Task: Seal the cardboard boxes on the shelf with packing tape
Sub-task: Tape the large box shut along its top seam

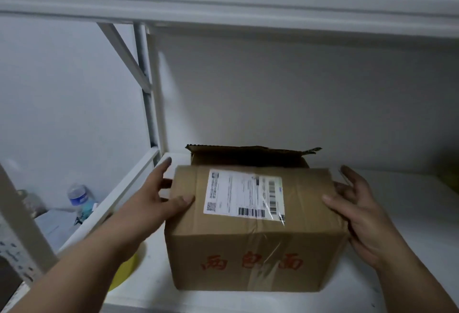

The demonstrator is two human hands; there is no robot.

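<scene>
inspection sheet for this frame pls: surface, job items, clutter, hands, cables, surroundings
Surface: white shelf, box standing on it.
Job's things: cardboard box, clear tape across top and front, shipping label on top; far flap raised. No tape roll seen.
Clutter: yellow object under left forearm.
Hands: left hand and right hand at the box's sides, fingers straight.
Cables: nothing seen.
Surroundings: water bottle lower left; white upright; shelf above.

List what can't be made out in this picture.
- Head view: inside of the rear box, hidden by the front box.
- Shipping label text: too small, blurred.
- Yellow object: mostly covered by the left forearm.
- Left hand and right hand: fingertips behind the front box's sides.
</scene>
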